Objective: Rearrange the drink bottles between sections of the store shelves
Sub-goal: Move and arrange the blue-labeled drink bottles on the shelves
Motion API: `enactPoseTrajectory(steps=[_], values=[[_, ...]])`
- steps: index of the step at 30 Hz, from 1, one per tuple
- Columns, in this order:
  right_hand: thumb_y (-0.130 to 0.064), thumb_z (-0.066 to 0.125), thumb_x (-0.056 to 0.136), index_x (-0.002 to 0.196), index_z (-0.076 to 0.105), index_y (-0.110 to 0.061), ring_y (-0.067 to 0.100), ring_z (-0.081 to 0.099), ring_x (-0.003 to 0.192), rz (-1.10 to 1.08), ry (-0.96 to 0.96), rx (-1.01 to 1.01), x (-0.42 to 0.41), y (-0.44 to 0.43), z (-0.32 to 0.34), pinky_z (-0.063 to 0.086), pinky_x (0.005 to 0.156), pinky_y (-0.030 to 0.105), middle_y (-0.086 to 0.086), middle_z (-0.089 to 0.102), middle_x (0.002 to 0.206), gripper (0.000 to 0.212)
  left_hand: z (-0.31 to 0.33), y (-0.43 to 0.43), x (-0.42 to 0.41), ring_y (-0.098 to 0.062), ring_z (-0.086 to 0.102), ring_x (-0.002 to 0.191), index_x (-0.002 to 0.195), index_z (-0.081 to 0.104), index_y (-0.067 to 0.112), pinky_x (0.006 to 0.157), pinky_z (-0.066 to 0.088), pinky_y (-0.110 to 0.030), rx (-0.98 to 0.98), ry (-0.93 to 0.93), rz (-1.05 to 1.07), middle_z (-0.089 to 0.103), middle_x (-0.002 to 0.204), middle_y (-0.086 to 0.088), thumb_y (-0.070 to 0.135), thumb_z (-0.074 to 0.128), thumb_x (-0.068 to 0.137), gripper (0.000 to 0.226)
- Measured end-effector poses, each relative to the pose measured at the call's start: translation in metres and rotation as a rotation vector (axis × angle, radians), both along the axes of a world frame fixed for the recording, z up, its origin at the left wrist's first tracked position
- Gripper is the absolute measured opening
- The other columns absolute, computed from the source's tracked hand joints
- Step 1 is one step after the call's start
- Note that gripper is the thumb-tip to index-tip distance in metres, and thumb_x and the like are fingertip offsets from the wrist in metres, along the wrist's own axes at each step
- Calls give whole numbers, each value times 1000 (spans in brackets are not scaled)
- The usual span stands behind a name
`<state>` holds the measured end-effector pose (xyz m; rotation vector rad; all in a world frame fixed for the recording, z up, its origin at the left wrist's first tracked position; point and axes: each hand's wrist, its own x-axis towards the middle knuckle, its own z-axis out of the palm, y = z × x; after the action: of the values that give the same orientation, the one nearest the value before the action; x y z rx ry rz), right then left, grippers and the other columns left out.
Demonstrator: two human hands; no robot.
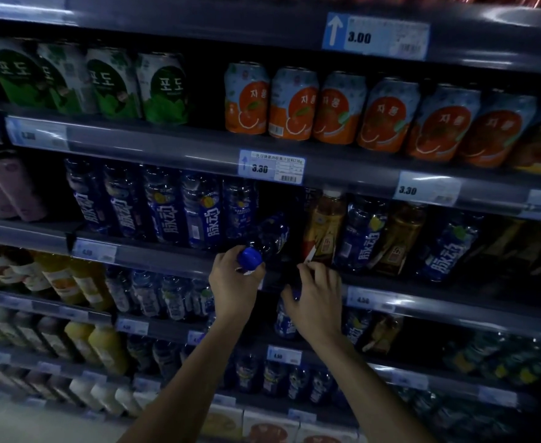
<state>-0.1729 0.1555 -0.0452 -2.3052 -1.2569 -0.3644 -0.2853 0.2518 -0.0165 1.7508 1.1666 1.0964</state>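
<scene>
Blue cap (249, 258): tops the tilted bottle (270, 235), facing the camera, over the front edge of the shelf (173, 260).
Bottle: clear with a blue label, leaning back into the gap right of the blue bottle row (167, 209) on that shelf.
Left hand (235, 282): fingers wrapped around the bottle's neck just below the cap.
Right hand (318, 298): right of the bottle, fingers curled and half open; fingertips at the shelf edge, whether they grip anything I cannot tell.
Tea bottle (323, 225): upright, right of the gap.
Orange cans (358, 110): one shelf above.
</scene>
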Motion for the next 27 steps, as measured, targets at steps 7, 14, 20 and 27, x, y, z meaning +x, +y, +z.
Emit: enactPoseTrajectory(steps=[7,14,20,27], values=[[-43,52,89,118,61,-7,31,49,106,4,-25,-6,0,-3,3,42,94,46,9,56,114,48,20,4,-6,12,56,83,114,66,18,65,42,0,28,-188,5,54,102,4,20,76,77,38],[-44,50,90,121,59,-6,34,48,109,21,-11,-27,1,-5,3,40,96,47,13,56,115,50,48,2,-7,3,62,89,108,65,29,77,48,-7,28,-416,0,53,103,10,24,78,77,34],[-43,49,88,119,62,-6,35,49,109,24,14,25,-1,-6,2,42,95,49,14,58,117,50,72,4,1,2,64,95,97,58,50,86,52,-19,41,-554,-7,61,109,8,24,79,77,39],[-40,57,85,123,60,-5,35,49,113,39,2,9,1,-8,0,42,96,50,15,58,122,51,78,16,27,-4,60,109,124,58,23,95,51,-29,-39,-592,0,64,119,4,28,77,79,49]])
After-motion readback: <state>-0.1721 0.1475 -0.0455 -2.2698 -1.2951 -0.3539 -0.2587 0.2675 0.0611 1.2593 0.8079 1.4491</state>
